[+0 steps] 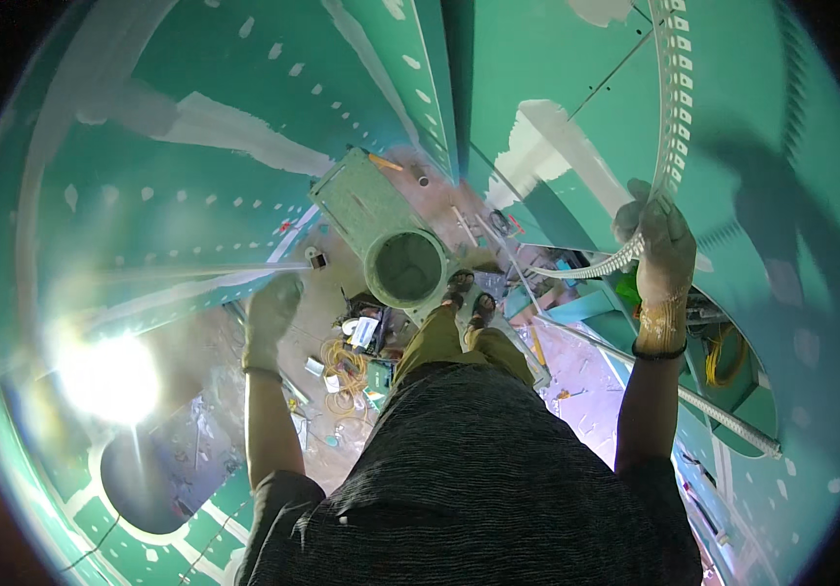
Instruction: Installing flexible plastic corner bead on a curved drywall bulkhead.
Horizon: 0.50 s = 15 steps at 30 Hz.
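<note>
Head cam, looking straight down past the shirt: the right arm comes up from the lower edge, sleeve to the elbow area, with a dark band (659, 353) round the wrist, and the right hand (660, 232) is raised beside the green wall (576, 59), fingers pointing up. It's closed around a white strip (675, 88) full of little holes, pinched between thumb and fingers. Can't tell if the knuckles touch the wall.

As for the strip, the grip sits partway along it: one length rises above the fingers and out of the top of the picture, the other bends down and to the left below the hand.

Left arm's stretched out on the other side, with the left hand (273, 314) hanging over the messy floor, near a bright lamp (107, 381). Too blurry to tell how open that one is or if it's got anything. Between the hands there's a round bucket (407, 246) near the person's feet.
</note>
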Motion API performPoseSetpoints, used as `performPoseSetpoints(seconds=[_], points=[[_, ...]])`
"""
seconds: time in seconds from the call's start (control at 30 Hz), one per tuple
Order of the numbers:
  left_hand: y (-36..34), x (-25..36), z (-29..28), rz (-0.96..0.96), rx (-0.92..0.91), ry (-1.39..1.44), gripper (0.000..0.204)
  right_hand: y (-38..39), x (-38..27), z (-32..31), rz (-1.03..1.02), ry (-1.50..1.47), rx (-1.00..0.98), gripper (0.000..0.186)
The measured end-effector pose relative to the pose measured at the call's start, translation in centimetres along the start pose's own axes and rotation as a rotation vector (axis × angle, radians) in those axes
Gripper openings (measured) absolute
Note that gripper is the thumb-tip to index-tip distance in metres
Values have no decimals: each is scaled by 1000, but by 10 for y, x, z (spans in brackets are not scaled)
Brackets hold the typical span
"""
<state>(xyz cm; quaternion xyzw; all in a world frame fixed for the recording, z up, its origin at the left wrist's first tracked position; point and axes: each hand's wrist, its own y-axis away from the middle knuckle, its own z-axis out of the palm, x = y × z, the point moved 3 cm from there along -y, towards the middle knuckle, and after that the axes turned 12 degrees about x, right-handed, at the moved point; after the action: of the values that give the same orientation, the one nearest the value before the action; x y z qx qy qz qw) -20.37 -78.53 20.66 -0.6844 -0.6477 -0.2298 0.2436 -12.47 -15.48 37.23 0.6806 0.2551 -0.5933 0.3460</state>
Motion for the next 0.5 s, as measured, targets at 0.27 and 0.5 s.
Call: performPoseSetpoints(seconds=[0.27, 0.5], points=[[228, -108, 52, -1042, -44, 897, 37, -27, 2, -27, -125, -52, 12, 49], [318, -76, 59, -899, -387, 357, 32, -57, -3, -48, -180, 9, 39, 53]])
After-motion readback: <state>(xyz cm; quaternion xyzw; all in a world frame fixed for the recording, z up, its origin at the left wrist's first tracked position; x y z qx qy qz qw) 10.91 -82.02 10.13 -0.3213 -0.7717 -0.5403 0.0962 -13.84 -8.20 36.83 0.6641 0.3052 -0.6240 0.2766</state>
